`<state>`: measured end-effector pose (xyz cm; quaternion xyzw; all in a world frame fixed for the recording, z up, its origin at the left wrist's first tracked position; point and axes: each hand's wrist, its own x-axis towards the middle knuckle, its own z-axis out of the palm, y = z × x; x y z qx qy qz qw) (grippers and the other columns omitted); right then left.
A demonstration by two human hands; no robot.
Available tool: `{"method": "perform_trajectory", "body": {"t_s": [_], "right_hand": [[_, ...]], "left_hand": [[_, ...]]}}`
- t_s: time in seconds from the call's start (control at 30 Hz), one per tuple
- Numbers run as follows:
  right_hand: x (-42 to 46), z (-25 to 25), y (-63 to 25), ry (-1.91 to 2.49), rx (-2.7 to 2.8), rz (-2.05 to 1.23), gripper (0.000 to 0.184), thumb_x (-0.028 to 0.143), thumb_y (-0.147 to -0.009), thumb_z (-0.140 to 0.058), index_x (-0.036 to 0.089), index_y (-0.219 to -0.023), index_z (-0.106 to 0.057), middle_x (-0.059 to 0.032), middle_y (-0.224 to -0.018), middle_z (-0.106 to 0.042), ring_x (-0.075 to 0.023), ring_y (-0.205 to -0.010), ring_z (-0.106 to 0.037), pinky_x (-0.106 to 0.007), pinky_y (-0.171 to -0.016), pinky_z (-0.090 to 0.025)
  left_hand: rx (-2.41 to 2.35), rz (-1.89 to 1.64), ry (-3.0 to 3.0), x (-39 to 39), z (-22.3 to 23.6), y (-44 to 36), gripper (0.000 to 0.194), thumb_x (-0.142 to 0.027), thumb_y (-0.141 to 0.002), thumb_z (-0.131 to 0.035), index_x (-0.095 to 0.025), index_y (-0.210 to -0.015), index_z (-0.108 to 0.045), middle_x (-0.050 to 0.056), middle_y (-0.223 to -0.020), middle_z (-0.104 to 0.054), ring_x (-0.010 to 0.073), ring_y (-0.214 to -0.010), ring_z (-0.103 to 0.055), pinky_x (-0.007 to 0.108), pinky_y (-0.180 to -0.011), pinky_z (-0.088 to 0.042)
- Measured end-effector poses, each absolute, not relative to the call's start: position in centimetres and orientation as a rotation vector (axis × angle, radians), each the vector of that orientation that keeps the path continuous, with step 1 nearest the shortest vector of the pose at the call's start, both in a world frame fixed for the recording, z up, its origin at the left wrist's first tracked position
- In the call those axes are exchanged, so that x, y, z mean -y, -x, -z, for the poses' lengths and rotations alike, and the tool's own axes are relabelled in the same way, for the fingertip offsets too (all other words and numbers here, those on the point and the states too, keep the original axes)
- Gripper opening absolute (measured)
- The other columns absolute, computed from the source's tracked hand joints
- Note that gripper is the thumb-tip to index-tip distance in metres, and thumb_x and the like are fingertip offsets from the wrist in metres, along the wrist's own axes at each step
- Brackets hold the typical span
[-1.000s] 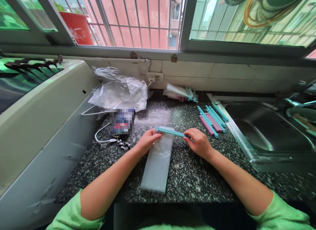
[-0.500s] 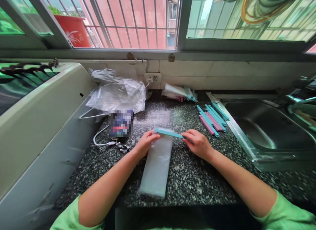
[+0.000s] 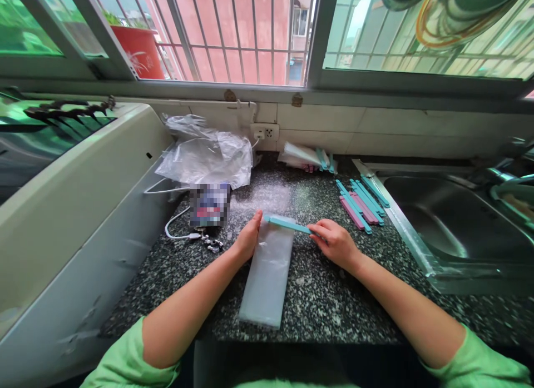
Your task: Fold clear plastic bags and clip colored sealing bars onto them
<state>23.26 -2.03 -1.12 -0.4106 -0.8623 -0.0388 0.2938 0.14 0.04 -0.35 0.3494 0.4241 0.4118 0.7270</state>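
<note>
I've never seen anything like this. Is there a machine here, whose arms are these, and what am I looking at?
There is no robot here: these are a person's two bare hands. One camera, worn on the head, looks forward and down, so the arms reach in from below.

The right hand pinches one end of a turquoise strip, which lies across the top of a flat, clear plastic bag. The left hand is at the bag's upper left edge; how firmly it grips is hard to tell.

On the speckled counter there are also loose turquoise and pink strips beside the sink, crumpled clear plastic, a white cable and an item blurred out.
</note>
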Motion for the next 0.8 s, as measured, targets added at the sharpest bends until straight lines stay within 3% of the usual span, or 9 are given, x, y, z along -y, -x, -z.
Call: {"method": "perform_trajectory", "body": {"t_s": [0.2, 0.4, 0.57, 0.8], "right_hand": [[2.05, 1.37, -23.16, 1.105, 2.31, 0.083, 0.018, 0.023, -0.087, -0.047, 0.018, -0.098, -0.061, -0.0064, -0.081, -0.062, -0.0171, -0.075, -0.057, -0.028, -0.067, -0.049], [2.16, 1.09, -23.17, 1.14, 2.289, 0.158, 0.015, 0.024, -0.085, -0.049, 0.017, -0.089, -0.062, -0.0073, -0.081, -0.062, -0.0189, -0.077, -0.057, -0.03, -0.069, -0.049], [2.12, 1.1, -23.25, 1.145, 2.262, 0.062, 0.016, 0.023, -0.087, -0.047, 0.018, -0.094, -0.061, -0.0056, -0.083, -0.061, -0.0149, -0.072, -0.059, -0.025, -0.065, -0.049], [1.78, 1.49, -23.39, 1.078, 2.213, 0.008, 0.018, 0.022, -0.088, -0.046, 0.018, -0.098, -0.06, -0.0062, -0.083, -0.06, -0.0145, -0.071, -0.059, -0.026, -0.064, -0.051]], "left_hand": [[-1.123, -1.025, -0.97, -0.02, 0.84, -0.13, 0.057, -0.071, -0.053, -0.059, -0.015, -0.057, -0.056, 0.0, -0.053, -0.056, 0.012, -0.05, -0.046, 0.024, -0.05, -0.036], [-1.184, -1.066, -1.14, 0.1, 0.32, -0.17, 0.051, -0.067, -0.058, -0.056, -0.017, -0.053, -0.049, -0.002, -0.052, -0.05, 0.0115, -0.054, -0.04, 0.025, -0.056, -0.036], [-1.201, -1.11, -1.291, 0.16, 0.3, -0.32, 0.047, -0.064, -0.064, -0.051, -0.018, -0.053, -0.047, -0.001, -0.055, -0.049, 0.0129, -0.059, -0.042, 0.026, -0.064, -0.039], [-1.197, -1.122, -1.282, 0.45, 0.41, -0.66, 0.048, -0.065, -0.066, -0.048, -0.019, -0.054, -0.047, 0.0, -0.055, -0.046, 0.0134, -0.059, -0.039, 0.026, -0.059, -0.038]]}}
